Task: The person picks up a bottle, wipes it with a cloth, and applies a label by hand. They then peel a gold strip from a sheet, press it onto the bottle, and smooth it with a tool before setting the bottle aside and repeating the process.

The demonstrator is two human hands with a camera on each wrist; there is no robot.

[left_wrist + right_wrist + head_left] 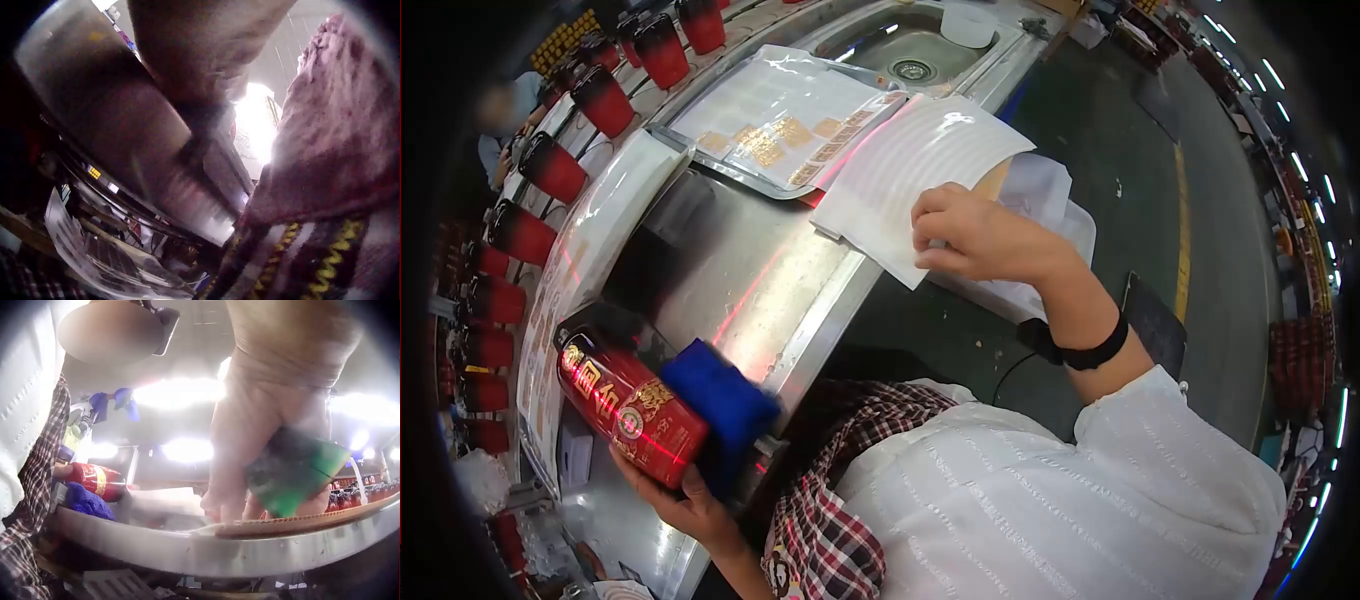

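In the head view my left hand (690, 510) holds the lower end of a red bottle (628, 400) with gold lettering, tilted over the metal counter. A blue cloth (725, 400) lies right beside the bottle. My right hand (985, 235), fingers bent, is over the edge of white sheets (920, 160) that overhang the counter. The right wrist view shows its fingertips (231, 509) pointing down at the sheet edge, and a green, see-through patch (300, 472) overlaps the palm. I cannot tell whether these fingers pinch a sheet.
A tray (765, 180) holds a sheet with gold labels. Behind it is a metal sink (880, 40). Red and black bottles (605, 100) stand in rows at the left, where another person (520, 110) is partly visible. Below the sheets sits a white bin (1080, 235).
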